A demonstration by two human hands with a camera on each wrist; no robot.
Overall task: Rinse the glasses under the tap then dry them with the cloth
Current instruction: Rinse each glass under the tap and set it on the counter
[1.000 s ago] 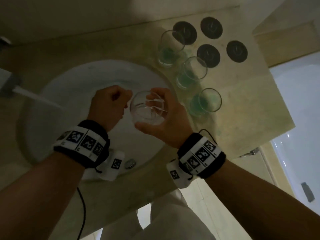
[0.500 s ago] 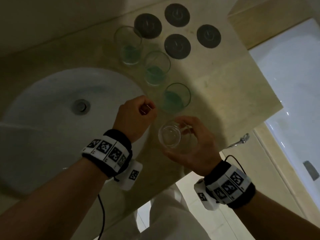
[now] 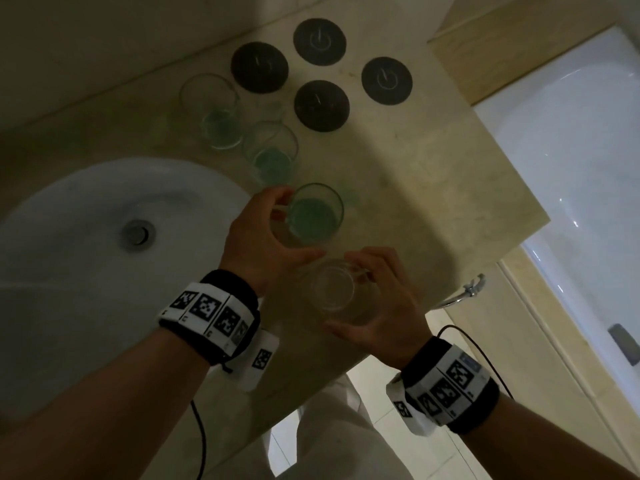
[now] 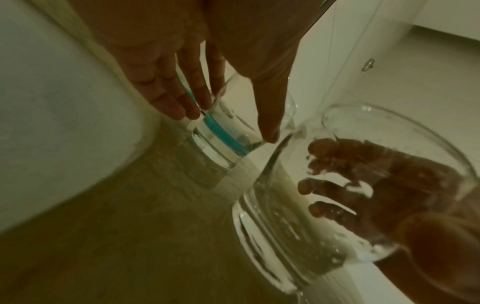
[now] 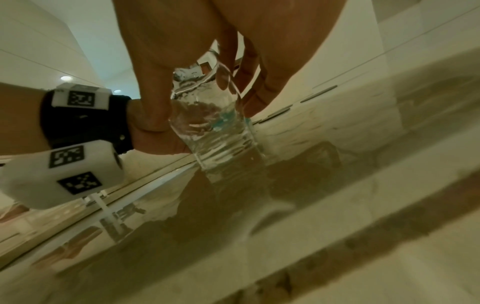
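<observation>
A clear empty glass (image 3: 332,289) stands on the beige counter (image 3: 433,188) near its front edge. My right hand (image 3: 349,299) grips it around the side; the right wrist view shows the glass (image 5: 215,133) with its base on the stone. Just behind it stands a glass with green liquid (image 3: 313,216). My left hand (image 3: 287,226) holds that one, fingers on its far side and thumb on the near side. In the left wrist view the green glass (image 4: 223,131) sits between my fingers (image 4: 182,102) and thumb. Two more green glasses (image 3: 214,112) (image 3: 272,154) stand further back.
The white sink (image 3: 69,271) with its drain (image 3: 138,233) lies to the left. Several dark round coasters (image 3: 320,105) lie at the back of the counter. A white bathtub (image 3: 571,168) is on the right, beyond the counter's edge. No cloth or tap is in view.
My right hand carried the clear glass from over the sink to the counter's front edge. My left hand opened from a fist and closed around the nearest green glass.
</observation>
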